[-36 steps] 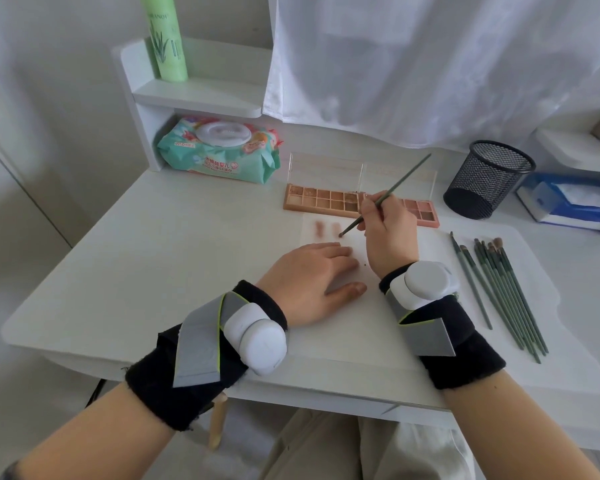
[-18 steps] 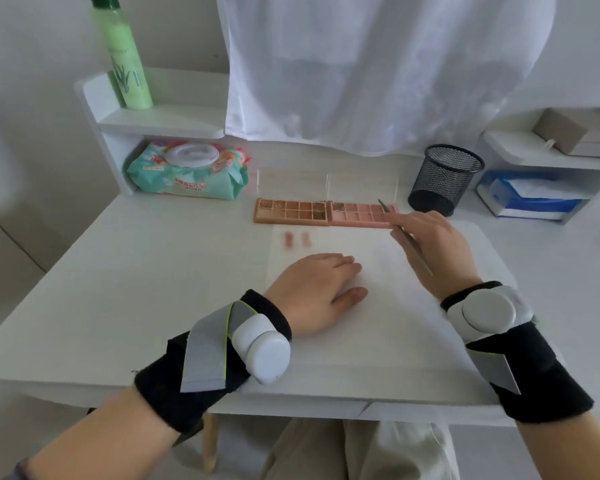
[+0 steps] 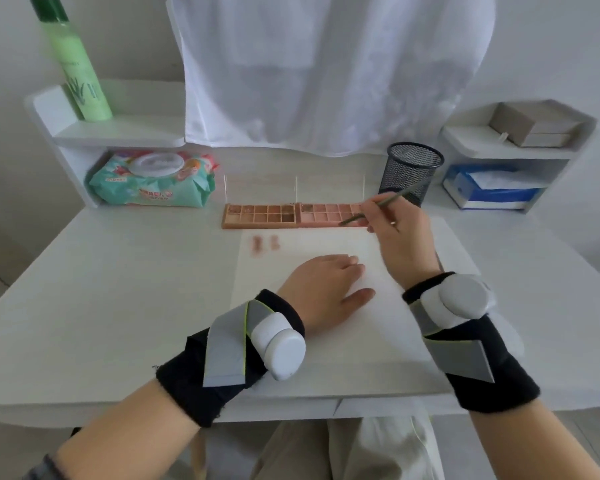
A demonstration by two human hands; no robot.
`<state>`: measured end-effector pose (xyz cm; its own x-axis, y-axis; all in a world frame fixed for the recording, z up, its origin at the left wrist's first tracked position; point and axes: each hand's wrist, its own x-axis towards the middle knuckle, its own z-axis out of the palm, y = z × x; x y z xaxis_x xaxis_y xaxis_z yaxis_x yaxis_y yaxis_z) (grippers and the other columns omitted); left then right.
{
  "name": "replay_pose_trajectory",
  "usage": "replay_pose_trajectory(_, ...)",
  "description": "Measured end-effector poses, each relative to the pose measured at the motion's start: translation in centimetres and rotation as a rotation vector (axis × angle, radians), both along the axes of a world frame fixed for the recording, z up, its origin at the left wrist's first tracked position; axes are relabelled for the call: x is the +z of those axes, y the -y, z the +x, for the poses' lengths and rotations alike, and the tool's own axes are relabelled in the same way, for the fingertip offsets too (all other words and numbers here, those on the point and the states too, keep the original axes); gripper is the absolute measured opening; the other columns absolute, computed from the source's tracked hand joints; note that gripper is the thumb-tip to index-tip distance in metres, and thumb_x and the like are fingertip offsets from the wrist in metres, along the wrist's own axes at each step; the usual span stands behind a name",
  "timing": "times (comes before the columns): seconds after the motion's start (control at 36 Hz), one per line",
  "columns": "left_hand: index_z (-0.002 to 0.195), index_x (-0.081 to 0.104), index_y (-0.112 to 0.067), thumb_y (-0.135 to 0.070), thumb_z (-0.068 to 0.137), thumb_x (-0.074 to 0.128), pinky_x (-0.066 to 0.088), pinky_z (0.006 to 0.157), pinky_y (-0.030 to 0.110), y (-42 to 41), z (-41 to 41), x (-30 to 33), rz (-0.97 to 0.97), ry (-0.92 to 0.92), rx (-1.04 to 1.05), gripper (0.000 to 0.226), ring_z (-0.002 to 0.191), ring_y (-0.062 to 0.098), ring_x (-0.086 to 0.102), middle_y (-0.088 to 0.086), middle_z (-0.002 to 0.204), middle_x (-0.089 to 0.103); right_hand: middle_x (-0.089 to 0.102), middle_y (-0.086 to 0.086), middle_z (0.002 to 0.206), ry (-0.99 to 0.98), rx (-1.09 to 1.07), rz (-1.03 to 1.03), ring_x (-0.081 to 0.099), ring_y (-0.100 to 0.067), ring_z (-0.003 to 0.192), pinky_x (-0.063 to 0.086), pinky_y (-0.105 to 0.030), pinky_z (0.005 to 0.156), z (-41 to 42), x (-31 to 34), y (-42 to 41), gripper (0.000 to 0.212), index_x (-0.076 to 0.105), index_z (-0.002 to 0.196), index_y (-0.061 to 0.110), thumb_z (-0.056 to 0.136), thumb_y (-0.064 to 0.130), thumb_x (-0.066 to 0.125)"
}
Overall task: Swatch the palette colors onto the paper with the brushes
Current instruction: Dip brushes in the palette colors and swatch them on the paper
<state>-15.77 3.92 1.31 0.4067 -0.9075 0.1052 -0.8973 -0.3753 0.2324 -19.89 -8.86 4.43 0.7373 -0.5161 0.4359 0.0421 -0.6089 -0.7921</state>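
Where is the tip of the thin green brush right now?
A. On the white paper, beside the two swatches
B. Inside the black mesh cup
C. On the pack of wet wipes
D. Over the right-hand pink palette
D: the right hand pinches the thin green brush, whose tip rests at the front pans of the right-hand pink palette, away from the white paper.

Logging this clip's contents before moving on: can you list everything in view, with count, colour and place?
palette: two, brown and pink, side by side beyond the paper
paper: one, white, mid-table
swatches: two, reddish-brown, paper's far left corner
brush: one, dark green, tip over pink palette
mesh cup: one, black, right of palettes
wipes pack: one, teal, under left shelf
bottle: one, green, on left shelf
tissue box: one, blue, under right shelf
boxes: grey, on right shelf
cloth: one, white, hanging behind
left hand: flat on paper
right hand: fingers pinch brush
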Motion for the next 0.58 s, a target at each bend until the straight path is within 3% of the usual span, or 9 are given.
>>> replay_pose_trajectory(0.06, 0.128, 0.052, -0.01, -0.052, 0.091, 0.021, 0.038, 0.098, 0.033, -0.9, 0.6, -0.2, -0.026, 0.001, 0.017, 0.065, 0.125, 0.022, 0.046, 0.004, 0.136, 0.052, 0.065, 0.001, 0.071, 0.009, 0.037, 0.042, 0.055, 0.002, 0.059, 0.046, -0.018, 0.063, 1.4, 0.2, -1.3, 0.014, 0.058, 0.083, 0.015, 0.094, 0.02, 0.051)
replay_pose_trajectory(0.11, 0.119, 0.058, -0.01, -0.055, 0.088, 0.017, 0.046, 0.089, 0.035, -2.0, 1.2, -0.1, -0.077, 0.014, 0.024, 0.068, 0.114, 0.023, 0.053, 0.004, 0.124, 0.06, 0.062, 0.005, 0.066, -0.011, 0.063, 0.055, 0.054, 0.0, 0.056, 0.047, -0.02, 0.063, 2.7, 0.2, -2.5, 0.017, 0.057, 0.081, 0.014, 0.095, 0.022, 0.05)
replay_pose_trajectory(0.22, 0.109, 0.064, -0.013, -0.052, 0.088, 0.023, 0.051, 0.076, 0.037, -4.2, 2.3, -0.6, -0.165, 0.009, 0.037, 0.061, 0.102, 0.022, 0.059, 0.0, 0.108, 0.066, 0.059, 0.002, 0.064, -0.078, 0.104, 0.078, 0.053, -0.007, 0.058, 0.041, -0.015, 0.058, 5.1, -0.4, -4.5, 0.025, 0.058, 0.084, 0.006, 0.095, 0.027, 0.05)
replay_pose_trajectory(0.33, 0.11, 0.065, -0.014, -0.049, 0.09, 0.025, 0.05, 0.078, 0.038, -5.1, 2.7, -1.0, -0.188, -0.027, -0.009, 0.056, 0.104, 0.023, 0.058, 0.0, 0.11, 0.066, 0.061, -0.005, 0.065, -0.101, 0.113, 0.064, 0.048, -0.012, 0.055, 0.041, -0.026, 0.059, 6.5, -1.0, -5.5, 0.028, 0.058, 0.082, 0.003, 0.094, 0.027, 0.051)
replay_pose_trajectory(0.44, 0.098, 0.067, -0.01, -0.042, 0.088, 0.031, 0.051, 0.067, 0.039, -5.2, 2.7, -1.0, -0.252, -0.047, -0.044, 0.05, 0.094, 0.027, 0.061, 0.004, 0.1, 0.069, 0.064, -0.012, 0.068, -0.121, 0.108, 0.027, 0.056, -0.025, 0.065, 0.045, -0.037, 0.067, 6.9, -1.4, -6.0, 0.031, 0.06, 0.084, 0.0, 0.093, 0.028, 0.052)
replay_pose_trajectory(0.58, 0.098, 0.066, -0.013, -0.047, 0.088, 0.026, 0.048, 0.069, 0.035, -5.1, 2.8, -1.2, -0.248, -0.044, -0.05, 0.054, 0.098, 0.024, 0.058, 0.001, 0.104, 0.067, 0.064, -0.01, 0.065, -0.106, 0.096, 0.032, 0.044, -0.008, 0.051, 0.041, -0.03, 0.06, 7.1, -1.7, -5.9, 0.031, 0.059, 0.082, 0.0, 0.093, 0.029, 0.054)
